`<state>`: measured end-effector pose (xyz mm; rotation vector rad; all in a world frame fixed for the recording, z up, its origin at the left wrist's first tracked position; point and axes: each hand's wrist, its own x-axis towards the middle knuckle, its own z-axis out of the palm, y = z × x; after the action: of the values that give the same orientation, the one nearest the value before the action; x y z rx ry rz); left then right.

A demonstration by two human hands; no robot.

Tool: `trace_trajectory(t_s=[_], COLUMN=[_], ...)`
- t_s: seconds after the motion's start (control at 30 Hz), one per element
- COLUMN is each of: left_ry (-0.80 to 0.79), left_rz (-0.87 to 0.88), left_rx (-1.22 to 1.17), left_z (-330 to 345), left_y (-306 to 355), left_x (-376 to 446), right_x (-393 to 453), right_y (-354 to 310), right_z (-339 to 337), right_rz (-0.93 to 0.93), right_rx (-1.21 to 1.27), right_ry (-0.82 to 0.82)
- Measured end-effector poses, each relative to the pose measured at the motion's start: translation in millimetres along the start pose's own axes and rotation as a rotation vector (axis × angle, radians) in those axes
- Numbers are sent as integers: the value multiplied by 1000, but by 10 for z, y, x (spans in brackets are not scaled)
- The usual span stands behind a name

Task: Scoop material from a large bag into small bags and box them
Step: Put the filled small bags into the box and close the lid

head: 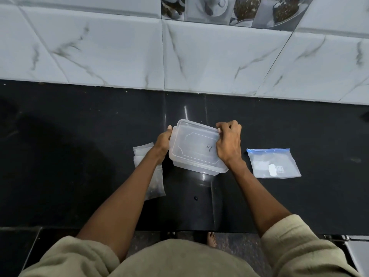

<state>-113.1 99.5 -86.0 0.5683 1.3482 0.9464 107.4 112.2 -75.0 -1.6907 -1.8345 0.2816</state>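
A clear plastic box (196, 148) with its lid on is held over a glossy black counter (79, 156), near the middle of the view. The left hand (162, 141) is wrapped around the box's left edge, thumb up along the side, fingers hidden beneath. The right hand (228, 141) is closed over the far right corner, fingertips pressed onto the lid's rim — both hands are clamped on the box. The box is tilted a little, its near right corner lower, and a small dark scribble can be seen on the lid. Whether the box touches the counter cannot be told; nothing can be made out inside it.

Just left of the box, partly covered by the left forearm, some small clear bags (148, 170) are laid flat on the counter; something dark is seen in the nearest of them, though what it is cannot be told. To the right, apart from the box, a larger zip bag (273, 163) with a blue closure strip is laid flat, with pale contents and a white label showing through.

Behind the counter, a wall of grey-veined marble tiles (119, 47) is seen, with a band of printed picture tiles (229, 9) along the top. Loose beige sleeves (299, 246) are pushed up above the elbows, and a bare foot (212, 239) is glimpsed below the counter's edge.
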Motion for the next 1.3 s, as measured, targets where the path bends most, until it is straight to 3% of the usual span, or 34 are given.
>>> trace_trajectory(t_s=[0.2, 0.33, 0.5, 0.63, 0.8, 1.03, 1.3], left_ry=[24, 126, 234, 264, 347, 411, 435], left_rz=[-57, 13, 66, 104, 115, 126, 175], left_rx=[-75, 29, 9, 83, 120, 77, 137], left_z=[-14, 17, 85, 121, 148, 224, 224], left_y=[-35, 28, 83, 99, 47, -30, -46], left_x=[15, 50, 71, 83, 179, 185, 179], right_x=[31, 4, -383, -954, -1553, -1651, -1542], right_y=[17, -6, -125, 88, 418, 569, 522], right_z=[-13, -129, -510, -560, -353, -79, -167], right_rz=[-18, -53, -347, -566, -702, -629, -517], right_rx=[-40, 89, 177, 92, 72, 92, 110], right_ry=[-70, -29, 220, 261, 114, -292, -435])
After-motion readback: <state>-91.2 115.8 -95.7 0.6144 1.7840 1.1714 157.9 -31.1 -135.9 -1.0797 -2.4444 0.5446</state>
